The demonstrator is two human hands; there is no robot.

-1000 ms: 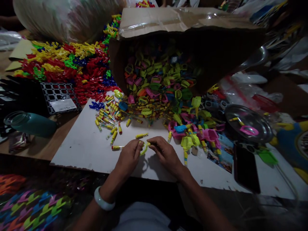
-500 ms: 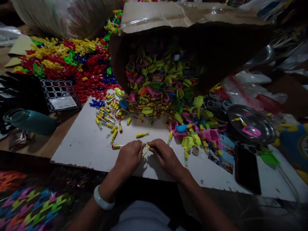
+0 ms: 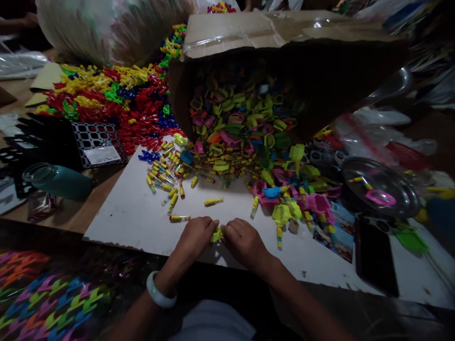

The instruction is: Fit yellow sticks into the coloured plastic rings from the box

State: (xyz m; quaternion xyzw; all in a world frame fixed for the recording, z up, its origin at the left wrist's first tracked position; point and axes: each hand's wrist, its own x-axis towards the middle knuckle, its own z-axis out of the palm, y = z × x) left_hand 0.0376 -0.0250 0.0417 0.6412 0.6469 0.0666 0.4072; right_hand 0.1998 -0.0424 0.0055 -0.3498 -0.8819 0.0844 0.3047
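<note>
Large torn-edged brown cardboard box [image 3: 284, 29] tipped on its side beyond the hands, mouth facing them. Flat white board [image 3: 128, 225] spread beneath the hands and out to both sides. Inside the box, a deep heap of lime, pink, blue and orange plastic pieces [image 3: 245, 116], seemingly most of the stock, not yet handled.

Right of the hands, a smaller jumble of lime and pink pieces with yellow tubes [image 3: 282, 211]; several looked joined to their tubes, so I judged some units finished. Beyond the left hand, a scatter of loose yellow-wrapped, clear-ended tubes [image 3: 165, 173], plainly waiting.

Left hand [image 3: 195, 236] and right hand [image 3: 245, 240] nearly met, fingertips pinched on one small lime-yellow plastic piece [image 3: 216, 235] held between them, just over the board. Its fit was too hidden to tell; I took that unit as partway.

Nearest singles: one loose yellow tube [image 3: 213, 201] just beyond the fingertips, one red-ended yellow tube [image 3: 179, 218] beside the left hand.
</note>
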